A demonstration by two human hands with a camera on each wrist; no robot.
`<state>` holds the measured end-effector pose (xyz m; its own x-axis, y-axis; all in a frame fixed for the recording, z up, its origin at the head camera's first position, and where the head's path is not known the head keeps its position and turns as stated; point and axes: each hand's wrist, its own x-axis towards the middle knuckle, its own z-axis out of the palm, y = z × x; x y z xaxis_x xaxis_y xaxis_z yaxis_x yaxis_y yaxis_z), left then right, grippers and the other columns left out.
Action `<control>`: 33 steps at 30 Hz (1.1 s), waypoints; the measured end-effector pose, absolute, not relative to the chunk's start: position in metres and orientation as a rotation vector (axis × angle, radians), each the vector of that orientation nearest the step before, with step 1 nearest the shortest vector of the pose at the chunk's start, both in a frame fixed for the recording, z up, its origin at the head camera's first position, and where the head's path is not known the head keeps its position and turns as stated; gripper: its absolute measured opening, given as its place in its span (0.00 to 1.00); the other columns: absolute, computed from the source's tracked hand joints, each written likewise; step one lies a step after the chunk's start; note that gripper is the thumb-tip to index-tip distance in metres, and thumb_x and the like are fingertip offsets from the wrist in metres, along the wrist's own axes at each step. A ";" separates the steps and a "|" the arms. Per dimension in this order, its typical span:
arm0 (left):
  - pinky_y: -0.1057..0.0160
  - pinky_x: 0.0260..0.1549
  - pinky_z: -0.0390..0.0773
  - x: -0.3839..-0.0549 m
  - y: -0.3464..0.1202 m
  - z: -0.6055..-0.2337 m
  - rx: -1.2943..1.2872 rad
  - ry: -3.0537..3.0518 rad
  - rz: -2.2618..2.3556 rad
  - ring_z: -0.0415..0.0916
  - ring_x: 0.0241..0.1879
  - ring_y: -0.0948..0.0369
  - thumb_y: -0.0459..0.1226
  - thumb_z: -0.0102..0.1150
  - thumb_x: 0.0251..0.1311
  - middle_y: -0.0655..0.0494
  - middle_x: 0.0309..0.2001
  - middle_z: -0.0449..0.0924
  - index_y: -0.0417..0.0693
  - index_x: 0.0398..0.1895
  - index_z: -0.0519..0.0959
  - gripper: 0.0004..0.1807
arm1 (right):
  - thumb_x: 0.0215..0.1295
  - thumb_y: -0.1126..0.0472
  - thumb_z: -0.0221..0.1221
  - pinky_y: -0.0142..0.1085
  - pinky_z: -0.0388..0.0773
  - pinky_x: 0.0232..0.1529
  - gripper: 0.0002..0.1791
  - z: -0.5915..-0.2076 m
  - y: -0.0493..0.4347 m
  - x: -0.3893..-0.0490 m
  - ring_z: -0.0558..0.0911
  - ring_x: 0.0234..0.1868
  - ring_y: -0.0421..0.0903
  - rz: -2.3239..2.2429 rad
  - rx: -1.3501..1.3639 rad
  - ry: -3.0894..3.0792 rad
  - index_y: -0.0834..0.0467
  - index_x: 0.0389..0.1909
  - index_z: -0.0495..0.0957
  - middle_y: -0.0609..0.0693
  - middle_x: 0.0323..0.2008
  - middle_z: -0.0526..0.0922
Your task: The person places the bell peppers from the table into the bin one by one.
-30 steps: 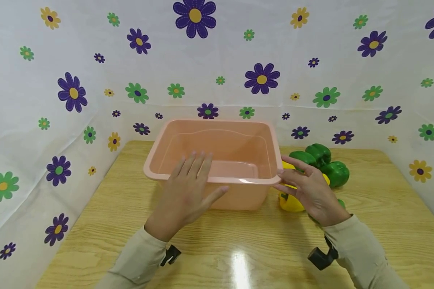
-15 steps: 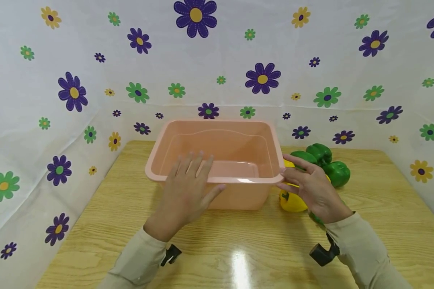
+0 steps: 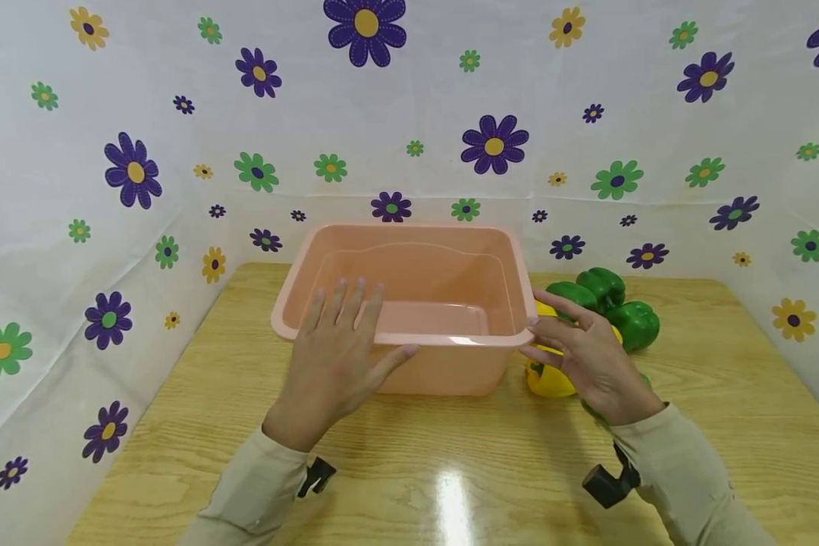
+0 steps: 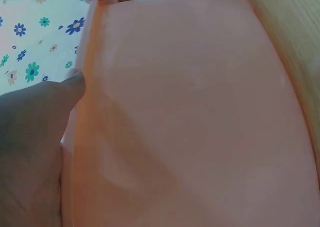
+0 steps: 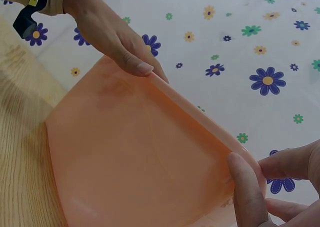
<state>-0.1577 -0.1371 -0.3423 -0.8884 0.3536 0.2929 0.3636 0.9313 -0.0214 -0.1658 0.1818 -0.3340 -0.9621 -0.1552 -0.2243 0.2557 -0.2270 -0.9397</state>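
A pink plastic basin [image 3: 444, 368] stands upright near the back of the wooden table [image 3: 409, 470], with nothing in the visible part of its inside. My left hand [image 3: 331, 364] lies across the near rim, fingers straight over the opening and thumb spread along the front. In the left wrist view the thumb of that hand [image 4: 32, 137] touches the rim. My right hand [image 3: 597, 368] holds the basin's near right corner between thumb and fingers, as the right wrist view also shows [image 5: 300, 217]. Behind the right hand lie yellow bell peppers [image 3: 549, 381], partly hidden.
Several green bell peppers [image 3: 636, 326] lie to the right of the basin, close to the yellow ones. Another green piece is mostly covered by my right hand. A white flower-print cloth [image 3: 409, 98] hangs behind and along both sides of the table.
My left hand has slid slightly left along the near rim, its fingers spreading a little and then drawing closer. The right hand and the basin stay about where they were.
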 end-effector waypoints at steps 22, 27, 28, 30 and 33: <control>0.40 0.75 0.43 -0.158 -0.142 -0.341 -0.486 -2.790 -0.083 0.45 0.78 0.43 0.75 0.42 0.62 0.39 0.78 0.52 0.39 0.79 0.54 0.58 | 0.71 0.65 0.62 0.42 0.82 0.52 0.36 -0.336 0.185 -0.167 0.83 0.50 0.47 -2.246 0.118 1.801 0.55 0.78 0.61 0.61 0.61 0.73; 0.41 0.75 0.40 -0.159 -0.143 -0.341 -0.487 -2.802 -0.052 0.45 0.79 0.43 0.74 0.40 0.64 0.39 0.78 0.52 0.39 0.80 0.53 0.57 | 0.71 0.65 0.63 0.42 0.82 0.52 0.36 -0.335 0.185 -0.169 0.84 0.48 0.47 -2.236 0.104 1.810 0.55 0.77 0.62 0.59 0.54 0.79; 0.42 0.75 0.39 -0.159 -0.143 -0.341 -0.488 -2.807 -0.045 0.45 0.79 0.44 0.74 0.40 0.64 0.39 0.78 0.51 0.39 0.80 0.53 0.57 | 0.71 0.65 0.63 0.42 0.82 0.52 0.36 -0.334 0.184 -0.169 0.84 0.48 0.47 -2.232 0.101 1.812 0.55 0.77 0.62 0.59 0.53 0.80; 0.42 0.76 0.39 -0.159 -0.144 -0.341 -0.490 -2.815 -0.037 0.45 0.78 0.44 0.74 0.40 0.64 0.39 0.78 0.51 0.39 0.80 0.53 0.57 | 0.70 0.65 0.63 0.42 0.82 0.52 0.36 -0.334 0.184 -0.170 0.84 0.48 0.47 -2.230 0.096 1.814 0.55 0.77 0.63 0.58 0.53 0.81; 0.42 0.75 0.41 -0.159 -0.145 -0.341 -0.499 -2.815 -0.038 0.47 0.78 0.44 0.73 0.40 0.65 0.39 0.78 0.51 0.39 0.80 0.53 0.56 | 0.71 0.65 0.62 0.42 0.82 0.52 0.35 -0.335 0.183 -0.170 0.84 0.49 0.47 -2.231 0.073 1.818 0.56 0.77 0.62 0.57 0.53 0.82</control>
